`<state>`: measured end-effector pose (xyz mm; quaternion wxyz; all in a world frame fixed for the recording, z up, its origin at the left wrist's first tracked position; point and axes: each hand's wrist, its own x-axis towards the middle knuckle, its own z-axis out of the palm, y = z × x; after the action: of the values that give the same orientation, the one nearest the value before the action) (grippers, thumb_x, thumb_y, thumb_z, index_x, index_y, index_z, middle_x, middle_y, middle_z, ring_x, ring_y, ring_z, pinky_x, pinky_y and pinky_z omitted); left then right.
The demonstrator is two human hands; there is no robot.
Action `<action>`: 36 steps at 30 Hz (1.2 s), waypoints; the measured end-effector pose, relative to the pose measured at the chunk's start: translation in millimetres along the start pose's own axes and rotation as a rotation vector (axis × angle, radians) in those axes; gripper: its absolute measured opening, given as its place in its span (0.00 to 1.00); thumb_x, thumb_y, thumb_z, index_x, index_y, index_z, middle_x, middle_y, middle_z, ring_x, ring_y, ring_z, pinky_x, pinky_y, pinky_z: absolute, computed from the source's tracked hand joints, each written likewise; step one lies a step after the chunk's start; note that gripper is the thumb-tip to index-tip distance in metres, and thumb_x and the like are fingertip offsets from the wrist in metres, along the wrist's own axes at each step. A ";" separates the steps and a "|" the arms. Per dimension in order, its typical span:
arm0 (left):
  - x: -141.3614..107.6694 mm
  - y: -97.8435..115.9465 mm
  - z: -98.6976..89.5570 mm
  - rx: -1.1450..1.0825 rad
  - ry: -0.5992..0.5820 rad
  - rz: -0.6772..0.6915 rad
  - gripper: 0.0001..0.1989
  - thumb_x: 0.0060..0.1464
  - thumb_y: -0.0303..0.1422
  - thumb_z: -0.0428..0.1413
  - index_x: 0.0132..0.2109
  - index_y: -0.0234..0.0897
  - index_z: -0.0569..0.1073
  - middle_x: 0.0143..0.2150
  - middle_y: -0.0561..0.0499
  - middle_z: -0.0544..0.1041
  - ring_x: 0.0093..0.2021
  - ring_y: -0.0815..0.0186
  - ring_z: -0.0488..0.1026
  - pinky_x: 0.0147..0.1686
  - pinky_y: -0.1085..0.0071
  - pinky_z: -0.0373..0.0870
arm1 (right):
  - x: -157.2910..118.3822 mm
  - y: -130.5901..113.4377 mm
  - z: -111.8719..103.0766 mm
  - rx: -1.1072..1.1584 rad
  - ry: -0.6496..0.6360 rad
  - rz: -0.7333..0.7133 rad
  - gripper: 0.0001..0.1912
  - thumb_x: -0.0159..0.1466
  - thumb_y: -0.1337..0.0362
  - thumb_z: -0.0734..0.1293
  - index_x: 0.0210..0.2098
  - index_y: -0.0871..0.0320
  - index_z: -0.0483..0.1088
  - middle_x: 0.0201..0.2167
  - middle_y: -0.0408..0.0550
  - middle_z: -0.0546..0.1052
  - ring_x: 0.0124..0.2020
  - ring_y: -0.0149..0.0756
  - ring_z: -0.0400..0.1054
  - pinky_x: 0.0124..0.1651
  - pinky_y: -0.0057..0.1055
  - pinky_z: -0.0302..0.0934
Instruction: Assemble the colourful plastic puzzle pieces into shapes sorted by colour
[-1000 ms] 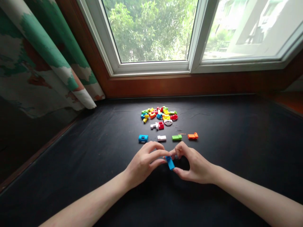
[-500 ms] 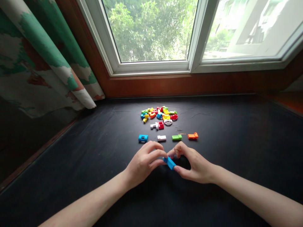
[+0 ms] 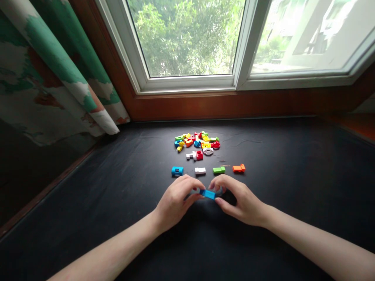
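View: from your head camera, looking forward and down at your hands over a window sill (image 3: 295, 175).
Your left hand (image 3: 175, 201): curled and closed on the left end of a blue plastic brick (image 3: 208, 194).
Your right hand (image 3: 240, 201): curled in the same way, with thumb and fingers closed on the brick's right end.
Blue plastic brick: lies lengthwise between your hands, nearer you than the other bricks. Your fingers hide its ends, so you cannot tell whether another piece is joined to it.
Handling: it is likely light, stiff and smooth, and small enough to slip. Its ends look like the surest place to hold.
Sill: dark, faintly scuffed covering.
Bricks ahead: a loose heap of multicoloured bricks (image 3: 197, 142), with a row in front: blue brick (image 3: 177, 170), white brick (image 3: 200, 170), green brick (image 3: 218, 169) and orange brick (image 3: 238, 168).
Room: a green-and-white curtain (image 3: 49, 66) at left, and a white window frame (image 3: 187, 82) set in reddish wood (image 3: 222, 105), with trees (image 3: 184, 35) outside.
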<state>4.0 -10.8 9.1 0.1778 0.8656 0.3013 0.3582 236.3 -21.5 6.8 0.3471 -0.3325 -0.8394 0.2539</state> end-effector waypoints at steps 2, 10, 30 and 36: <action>-0.1 0.5 -0.2 0.009 -0.007 -0.016 0.06 0.65 0.30 0.53 0.43 0.35 0.74 0.36 0.48 0.78 0.37 0.64 0.73 0.38 0.70 0.73 | 0.4 0.5 -0.1 0.011 -0.011 -0.027 0.09 0.63 0.69 0.64 0.43 0.56 0.65 0.40 0.51 0.75 0.40 0.38 0.70 0.41 0.32 0.68; 0.2 0.4 0.5 0.014 -0.006 0.002 0.06 0.65 0.31 0.53 0.43 0.34 0.74 0.36 0.48 0.78 0.35 0.65 0.73 0.38 0.70 0.73 | 1.3 1.2 1.1 0.018 -0.019 -0.043 0.09 0.63 0.70 0.65 0.43 0.55 0.65 0.41 0.51 0.74 0.42 0.39 0.70 0.43 0.33 0.68; 0.1 -1.3 1.6 -0.250 0.021 -0.211 0.09 0.60 0.31 0.59 0.46 0.37 0.68 0.36 0.52 0.78 0.35 0.66 0.78 0.39 0.71 0.76 | 1.1 6.5 0.8 -0.077 0.047 -0.120 0.06 0.68 0.69 0.63 0.44 0.55 0.69 0.36 0.49 0.77 0.37 0.38 0.72 0.40 0.32 0.68; -1.6 -2.6 2.0 -0.238 0.013 -0.204 0.09 0.60 0.32 0.59 0.47 0.37 0.70 0.38 0.51 0.78 0.36 0.67 0.78 0.40 0.71 0.76 | 0.5 8.1 1.1 -0.065 0.067 -0.105 0.06 0.68 0.69 0.64 0.44 0.54 0.68 0.37 0.49 0.77 0.38 0.38 0.72 0.40 0.32 0.68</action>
<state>3.5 -10.1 5.5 0.3128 0.8009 0.3442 0.3773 238.3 -16.1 0.9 0.3768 -0.3074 -0.8513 0.1968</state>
